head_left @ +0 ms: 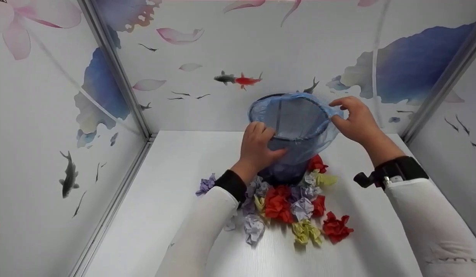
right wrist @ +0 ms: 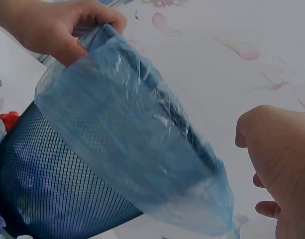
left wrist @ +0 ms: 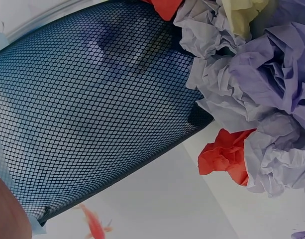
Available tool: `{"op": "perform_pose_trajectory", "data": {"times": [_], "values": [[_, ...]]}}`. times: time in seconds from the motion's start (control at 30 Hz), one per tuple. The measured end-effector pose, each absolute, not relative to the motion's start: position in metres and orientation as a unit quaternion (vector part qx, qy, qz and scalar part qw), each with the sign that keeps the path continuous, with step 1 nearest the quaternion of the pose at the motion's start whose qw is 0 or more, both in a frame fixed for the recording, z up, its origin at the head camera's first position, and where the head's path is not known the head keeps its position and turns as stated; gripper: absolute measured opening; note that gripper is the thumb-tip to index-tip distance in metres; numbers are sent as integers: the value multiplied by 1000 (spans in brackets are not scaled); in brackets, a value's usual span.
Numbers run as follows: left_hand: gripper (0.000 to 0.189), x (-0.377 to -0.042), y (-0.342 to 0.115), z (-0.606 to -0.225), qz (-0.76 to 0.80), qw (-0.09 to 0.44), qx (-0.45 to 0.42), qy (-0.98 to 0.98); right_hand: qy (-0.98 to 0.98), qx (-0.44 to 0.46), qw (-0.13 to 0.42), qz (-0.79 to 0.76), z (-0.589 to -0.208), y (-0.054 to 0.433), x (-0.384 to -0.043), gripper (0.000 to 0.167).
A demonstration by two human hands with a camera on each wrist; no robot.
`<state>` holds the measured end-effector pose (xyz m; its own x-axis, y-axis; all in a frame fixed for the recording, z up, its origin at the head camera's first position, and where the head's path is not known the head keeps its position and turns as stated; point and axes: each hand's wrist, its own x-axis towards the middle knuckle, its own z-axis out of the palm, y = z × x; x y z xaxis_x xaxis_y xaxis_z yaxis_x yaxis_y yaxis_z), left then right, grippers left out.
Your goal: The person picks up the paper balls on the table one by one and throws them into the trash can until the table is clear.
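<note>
A dark mesh wastebasket (left wrist: pixel 92 109) stands on the table, tilted in the wrist views by the camera angle. A thin blue plastic bag (right wrist: pixel 127 129) lines it and is folded down over the outside of its rim. My left hand (head_left: pixel 257 148) grips the near-left rim through the bag, fingers over the edge and thumb outside. At the rim's right side is my right hand (head_left: pixel 355 119), its thumb and index finger spread close beside the bag's edge. In the right wrist view a gap shows between the right hand (right wrist: pixel 281 154) and the bag.
Several crumpled paper balls lie in front of the wastebasket: red (head_left: pixel 278 204), yellow (head_left: pixel 306 232), white (head_left: pixel 254 229) and purple (head_left: pixel 205 184). They stand on a white table (head_left: pixel 153 200). Printed panels (head_left: pixel 192 57) wall in the back and both sides.
</note>
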<state>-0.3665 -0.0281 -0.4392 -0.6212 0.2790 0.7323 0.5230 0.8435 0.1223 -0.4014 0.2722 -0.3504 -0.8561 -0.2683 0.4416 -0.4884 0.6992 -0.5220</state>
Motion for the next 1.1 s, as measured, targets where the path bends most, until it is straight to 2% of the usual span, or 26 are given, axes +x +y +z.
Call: {"op": "perform_pose_trajectory", "data": {"times": [0.33,0.5,0.63,0.93,1.1], "values": [[59,-365,-27,-438,-144,374,-225,-888,-927,174,140,302,-411,292,-416,36],[59,-367,-28,-440,-151,381,-229,-883,-938,159,106,290,-449,290,-422,43],[59,-368,-28,-441,-153,384,-232,-880,-943,152,75,286,-477,286,-424,41],[59,-367,-29,-441,-153,391,-233,-877,-940,139,28,311,-525,275,-424,69],[59,-367,-29,-441,-150,385,-232,-881,-947,123,-6,298,-543,274,-425,65]]}}
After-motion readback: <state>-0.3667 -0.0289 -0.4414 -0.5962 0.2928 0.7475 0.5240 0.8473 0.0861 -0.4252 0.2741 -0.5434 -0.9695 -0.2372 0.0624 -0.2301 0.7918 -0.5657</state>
